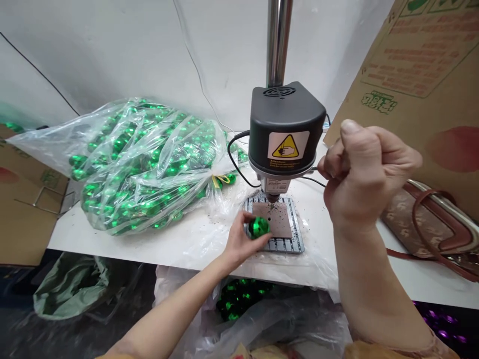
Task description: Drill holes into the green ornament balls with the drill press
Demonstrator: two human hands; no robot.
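A shiny green ball (261,227) is held between the thumb and fingers of my left hand (243,239), over the left part of a brown plate (282,224). That plate lies on the slotted metal base (295,244) of a drill press. Above it is the black drill press head (288,114) with a yellow warning label; its chuck (273,197) is over the plate. My right hand (361,172) is closed around the drill press lever at the right of the head. Dark specks are scattered on the plate and base.
A tied clear bag (149,169) of green balls fills the table's left. Below the front edge is an open bag of green balls (243,296). Cardboard boxes (422,89) stand at both sides; a brown handbag (430,224) lies at right. A metal pole (279,45) rises behind.
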